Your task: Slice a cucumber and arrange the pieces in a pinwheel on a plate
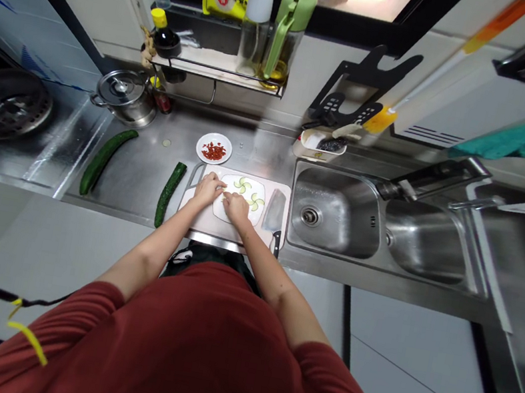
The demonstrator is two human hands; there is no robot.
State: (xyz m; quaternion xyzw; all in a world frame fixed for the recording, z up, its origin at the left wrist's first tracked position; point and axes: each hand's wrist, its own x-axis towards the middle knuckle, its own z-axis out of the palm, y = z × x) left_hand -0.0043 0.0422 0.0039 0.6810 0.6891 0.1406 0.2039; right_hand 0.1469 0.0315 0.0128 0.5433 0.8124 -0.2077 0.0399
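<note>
Both hands meet over the left part of a white plate [255,219], which lies on a pale cutting board [201,225]. Thin cucumber slices [243,185] form curved pinwheel shapes on the plate. My left hand [209,189] is at the plate's left edge, its fingertips pinched together. Close beside it, my right hand [236,209] points inward with closed fingers. Whatever the fingertips hold is too small and covered to make out. To the right of the plate, a cleaver [275,211] rests on the board. A cut cucumber [170,195] lies left of the board.
A small white dish [202,139] of chopped red pieces [214,151] sits behind the board. Farther left are a whole cucumber [106,162] and a lidded steel pot [125,96]. A double sink [329,246] adjoins the board's right side. Bottles stand on a wall shelf [214,65].
</note>
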